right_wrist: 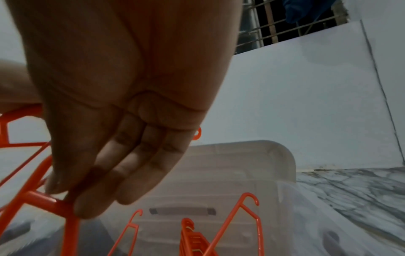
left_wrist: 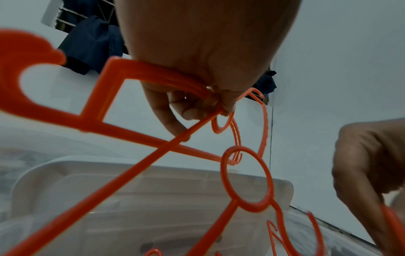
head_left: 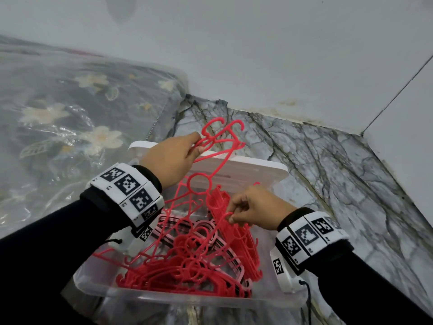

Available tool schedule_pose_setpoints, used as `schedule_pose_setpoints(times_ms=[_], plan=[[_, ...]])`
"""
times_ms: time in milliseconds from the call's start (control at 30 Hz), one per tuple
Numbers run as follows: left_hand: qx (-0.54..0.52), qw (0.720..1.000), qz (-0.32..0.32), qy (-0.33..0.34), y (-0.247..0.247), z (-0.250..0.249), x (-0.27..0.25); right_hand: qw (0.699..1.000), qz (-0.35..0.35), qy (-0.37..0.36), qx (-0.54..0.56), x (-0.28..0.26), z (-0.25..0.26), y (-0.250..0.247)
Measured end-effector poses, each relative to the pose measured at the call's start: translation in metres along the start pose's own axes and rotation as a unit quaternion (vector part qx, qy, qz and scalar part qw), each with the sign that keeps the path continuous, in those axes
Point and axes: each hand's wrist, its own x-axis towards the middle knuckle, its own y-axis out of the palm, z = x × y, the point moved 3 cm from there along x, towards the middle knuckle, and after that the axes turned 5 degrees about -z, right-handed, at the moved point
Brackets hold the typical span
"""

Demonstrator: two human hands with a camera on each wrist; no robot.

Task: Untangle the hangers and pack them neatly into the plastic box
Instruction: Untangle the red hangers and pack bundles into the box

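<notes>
— Red plastic hangers [head_left: 187,261] fill the clear plastic box [head_left: 98,281], tangled in a heap; a neater row stands on edge along its right wall.

— And the hands?

— Left hand [head_left: 172,158] pinches a small bunch of hangers [head_left: 218,137] near their hooks, raised above the box's far rim. Right hand [head_left: 255,208] pinches a thin bar of one hanger, fingers pressed together, just above the upright row.

— Room around it?

— Box sits on a grey marbled floor [head_left: 328,174]. Its white lid [head_left: 257,164] leans at the far edge. On the left, a plastic-wrapped floral bedding bundle [head_left: 70,118] lies near. White walls [head_left: 257,55] close the corner behind and to the right; open floor shows right of the box.
</notes>
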Motion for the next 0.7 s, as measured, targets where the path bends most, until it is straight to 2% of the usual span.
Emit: schedule_pose_setpoints(times_ms=[67,133,200,300,467,600,700], plan=[[-0.016,1.0,-0.005,-0.02,-0.002,0.001,0.0,0.998,0.011,0.002,-0.063,-0.001,-0.001,0.003],[-0.027,0.999,0.01,-0.037,-0.002,0.002,0.001,0.99,-0.011,-0.018,-0.142,-0.002,0.002,0.001],[-0.045,0.997,0.035,-0.044,0.0,0.0,0.0,0.973,-0.072,-0.067,-0.207,-0.003,0.012,-0.006],[-0.082,0.993,0.076,-0.029,0.006,-0.005,0.0,0.928,-0.169,-0.158,-0.292,-0.006,0.029,-0.011],[-0.125,0.988,0.085,0.008,0.007,-0.015,-0.003,0.886,-0.232,-0.212,-0.34,-0.009,0.044,-0.008],[-0.137,0.987,0.082,0.016,0.007,-0.019,-0.006,0.881,-0.222,-0.201,-0.367,-0.007,0.044,-0.009],[-0.099,0.992,0.079,-0.003,0.007,-0.014,-0.005,0.877,-0.23,-0.217,-0.363,-0.01,0.046,-0.013]])
